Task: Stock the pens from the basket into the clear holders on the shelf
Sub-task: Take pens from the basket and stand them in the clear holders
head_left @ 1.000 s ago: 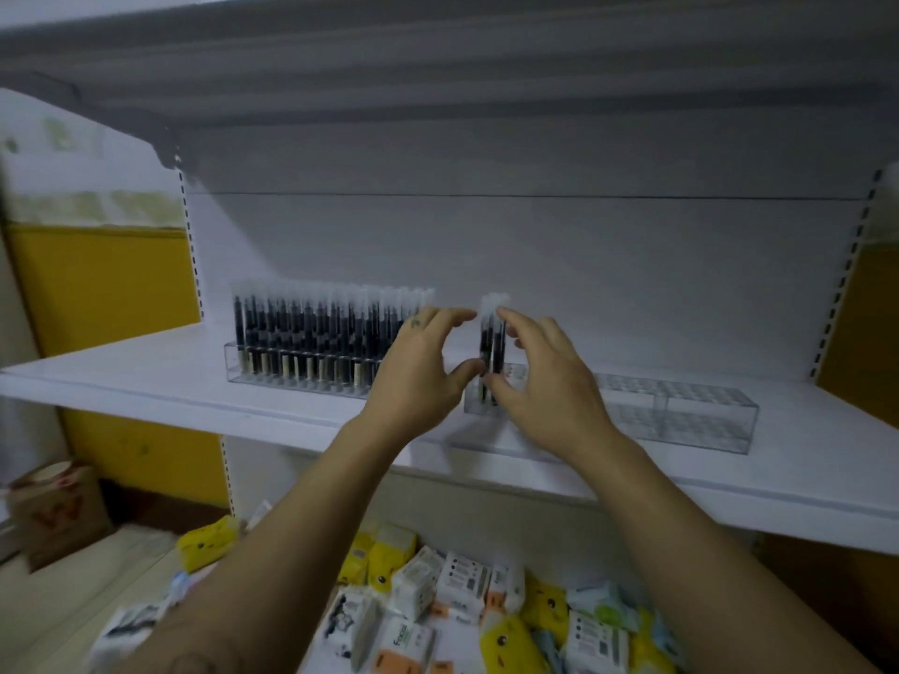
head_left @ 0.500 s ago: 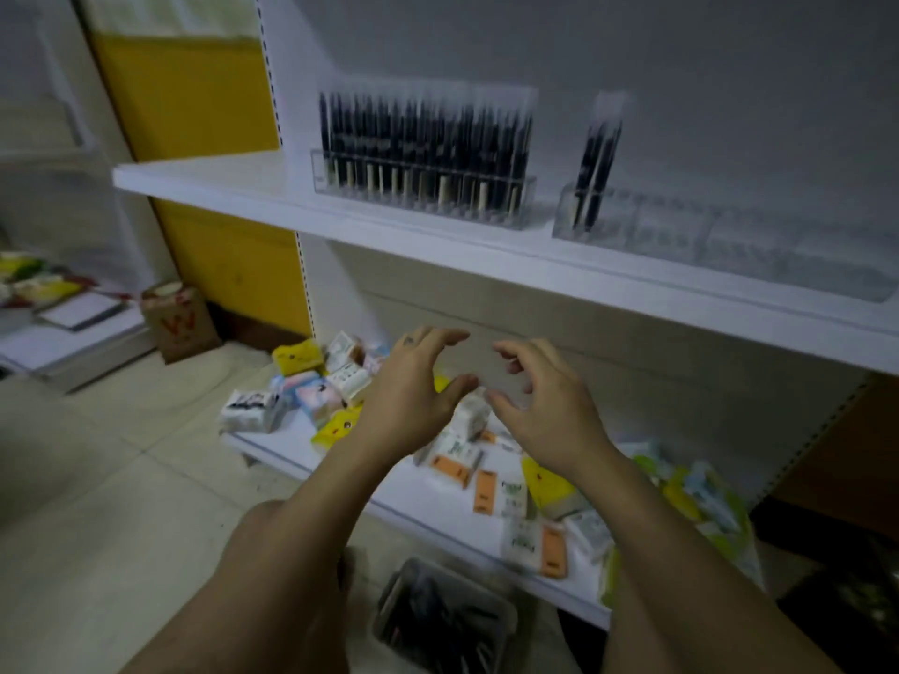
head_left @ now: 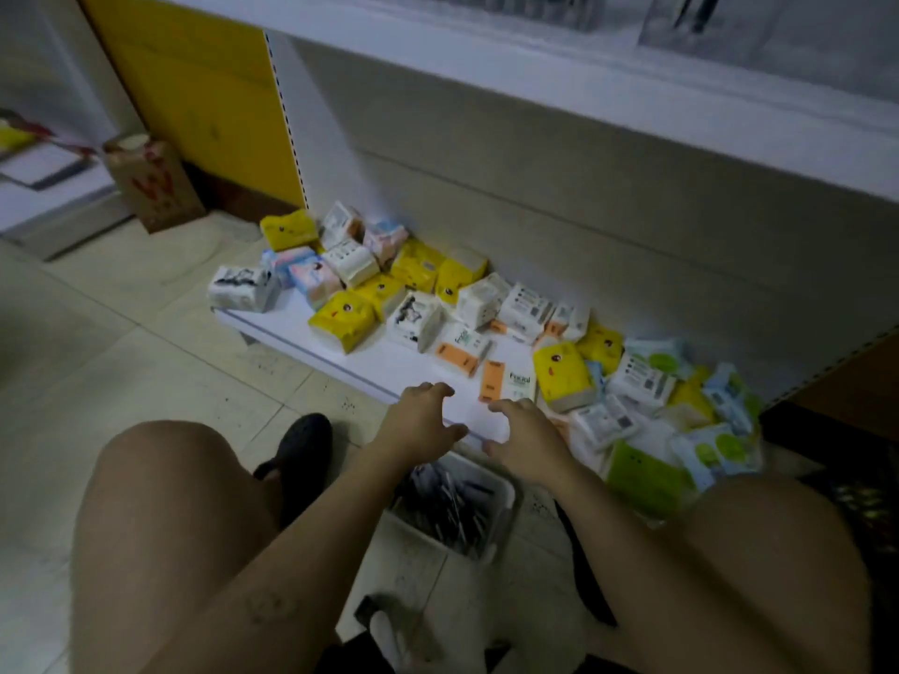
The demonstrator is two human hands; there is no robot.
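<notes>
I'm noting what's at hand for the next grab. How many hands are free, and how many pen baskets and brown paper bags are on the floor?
free hands: 2, left hand and right hand
basket of pens: 1
brown paper bag: 1
total: 4

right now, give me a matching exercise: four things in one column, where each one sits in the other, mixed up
Things
1. basket
2. bag
3. shoe
4. tissue packs

Places
a. on the low shelf
b. by the yellow panel
c. on the floor, with pens in it
d. on the tiles, left of the basket

Pairs: 1-c, 2-b, 3-d, 4-a
</notes>
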